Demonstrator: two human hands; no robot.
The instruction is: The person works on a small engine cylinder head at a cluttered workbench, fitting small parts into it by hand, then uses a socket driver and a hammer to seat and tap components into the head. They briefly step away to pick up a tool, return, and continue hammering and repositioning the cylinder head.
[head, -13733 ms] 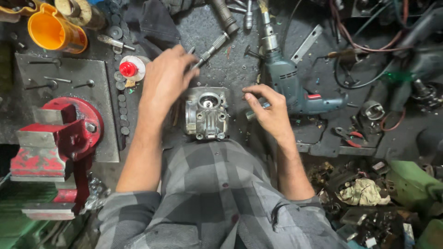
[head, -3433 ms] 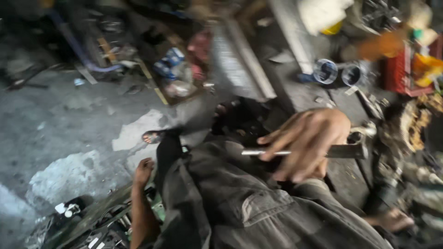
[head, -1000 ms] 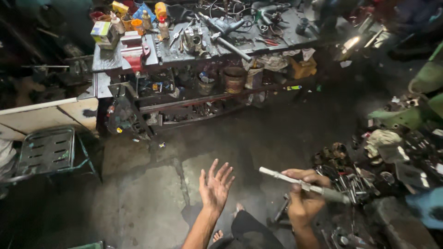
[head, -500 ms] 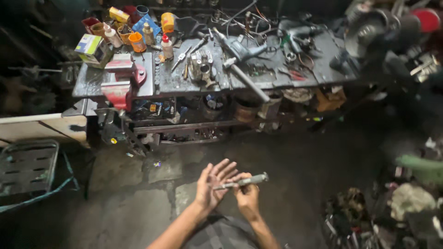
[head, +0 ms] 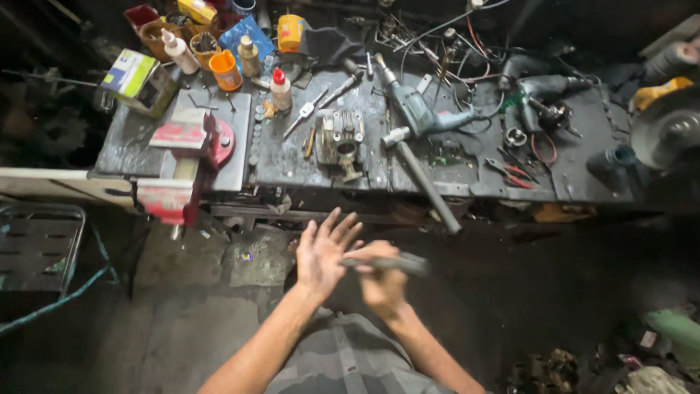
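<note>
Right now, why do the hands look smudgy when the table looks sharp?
Head view: the right hand and the rod in its grip are smeared by motion blur, and the open left hand is a little soft too. The bench, red vise and drill look crisp and well lit. The floor and corners sink into dark shadow, and the bench edge bows slightly from lens distortion.

Workbench nearer, left hand now against metal rod

A slim, dark metal rod, blurred, lies roughly level in front of the workbench, below its edge.
</note>
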